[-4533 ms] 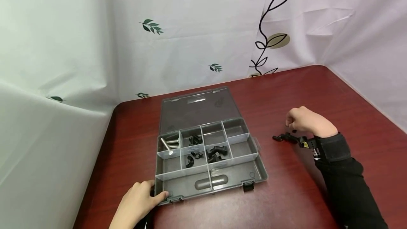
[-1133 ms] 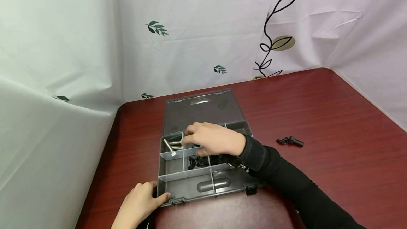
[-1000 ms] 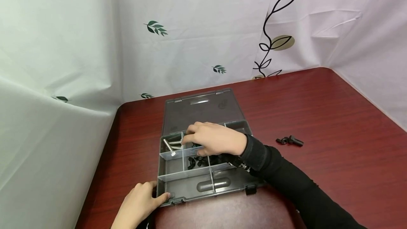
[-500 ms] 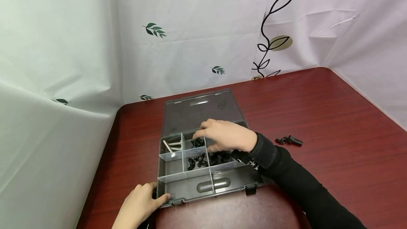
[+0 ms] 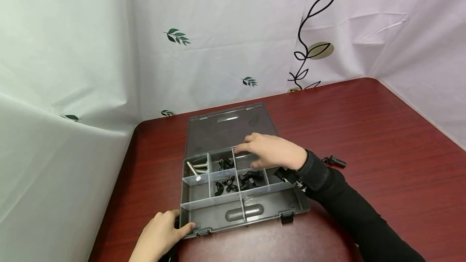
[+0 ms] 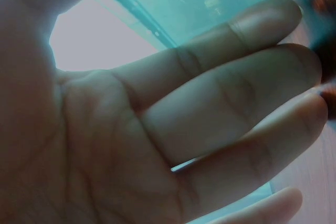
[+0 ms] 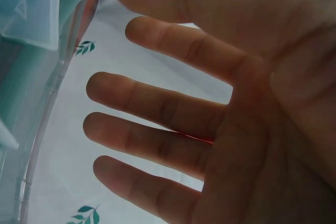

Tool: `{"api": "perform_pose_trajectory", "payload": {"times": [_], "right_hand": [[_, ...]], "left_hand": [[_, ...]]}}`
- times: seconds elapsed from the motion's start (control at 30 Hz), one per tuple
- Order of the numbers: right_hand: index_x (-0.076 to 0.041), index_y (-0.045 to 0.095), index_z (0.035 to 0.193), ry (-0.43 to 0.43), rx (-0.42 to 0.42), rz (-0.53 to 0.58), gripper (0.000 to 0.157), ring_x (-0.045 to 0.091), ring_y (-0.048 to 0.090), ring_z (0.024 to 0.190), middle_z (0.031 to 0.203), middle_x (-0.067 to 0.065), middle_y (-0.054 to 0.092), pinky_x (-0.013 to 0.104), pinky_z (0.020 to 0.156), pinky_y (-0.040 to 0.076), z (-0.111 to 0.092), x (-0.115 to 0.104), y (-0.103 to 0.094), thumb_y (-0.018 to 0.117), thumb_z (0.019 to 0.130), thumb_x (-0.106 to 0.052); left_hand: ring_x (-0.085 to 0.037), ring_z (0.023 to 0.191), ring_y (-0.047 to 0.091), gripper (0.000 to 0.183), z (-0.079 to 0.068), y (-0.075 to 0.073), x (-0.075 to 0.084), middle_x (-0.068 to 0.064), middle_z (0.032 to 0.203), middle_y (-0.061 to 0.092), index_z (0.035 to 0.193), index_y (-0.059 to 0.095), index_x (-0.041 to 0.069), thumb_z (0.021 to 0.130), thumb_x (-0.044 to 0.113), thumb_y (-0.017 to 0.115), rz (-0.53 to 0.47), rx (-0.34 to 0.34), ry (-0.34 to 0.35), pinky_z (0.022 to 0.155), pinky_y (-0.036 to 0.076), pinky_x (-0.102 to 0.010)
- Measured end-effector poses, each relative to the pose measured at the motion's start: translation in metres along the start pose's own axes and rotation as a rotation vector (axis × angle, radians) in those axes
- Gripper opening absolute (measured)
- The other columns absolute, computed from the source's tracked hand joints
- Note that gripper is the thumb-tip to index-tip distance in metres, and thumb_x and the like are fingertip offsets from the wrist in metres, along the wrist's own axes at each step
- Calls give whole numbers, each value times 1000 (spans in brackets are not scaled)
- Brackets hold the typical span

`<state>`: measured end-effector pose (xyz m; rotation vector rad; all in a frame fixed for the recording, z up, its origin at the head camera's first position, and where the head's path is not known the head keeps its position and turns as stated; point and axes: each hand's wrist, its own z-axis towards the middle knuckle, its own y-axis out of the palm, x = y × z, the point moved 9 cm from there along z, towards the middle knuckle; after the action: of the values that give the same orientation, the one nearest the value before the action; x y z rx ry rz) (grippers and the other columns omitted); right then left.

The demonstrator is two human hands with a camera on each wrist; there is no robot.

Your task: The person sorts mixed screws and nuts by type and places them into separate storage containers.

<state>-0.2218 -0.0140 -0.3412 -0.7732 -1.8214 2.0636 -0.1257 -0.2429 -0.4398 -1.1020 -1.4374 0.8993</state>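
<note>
A grey see-through parts box [image 5: 211,216] lies on the table with its lid laid back. My left hand [image 5: 160,229] holds its front left corner, thumb over the rim and fingers along the outer side. Over the back right compartments hovers my right hand [image 5: 274,151]; the right wrist view shows its fingers spread with nothing between them. Silver bolts [image 5: 191,167] fill the back left compartment, with small black pieces [image 5: 226,164] beside them. Black wing nuts [image 5: 219,188] share the middle row with larger black bolts [image 5: 251,181].
More black hardware, including a thick bolt [image 5: 338,162], lies on the red-brown table [image 5: 364,116] right of the box, partly behind the right sleeve. The open lid [image 5: 233,130] reaches toward the white curtain [image 5: 218,51] at the back.
My right hand came from the black hardware on the table into the box, then drew back rightward off the wing nut compartment, where more black pieces show now. My left hand stays put.
</note>
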Motion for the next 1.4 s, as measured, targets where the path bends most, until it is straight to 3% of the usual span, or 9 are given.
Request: {"api": "perform_pose_trajectory", "payload": {"times": [0.67,1.4], "right_hand": [[-15,55,128,142,-5,62,51,28,51,109,115,8,55,33,76,44,-29,41,3,69,79,-13],[-12,56,125,265,17,115,51,39,46,119,123,11,57,47,90,40,-70,83,2,70,76,-11]], "left_hand": [[-14,52,38,36,-1,1,1,4,52,41,72,57,16,73,49,71,1,-2,10,52,35,-35],[-14,54,41,36,0,0,0,4,53,43,76,60,15,72,49,72,11,-5,0,54,37,-36]]}}
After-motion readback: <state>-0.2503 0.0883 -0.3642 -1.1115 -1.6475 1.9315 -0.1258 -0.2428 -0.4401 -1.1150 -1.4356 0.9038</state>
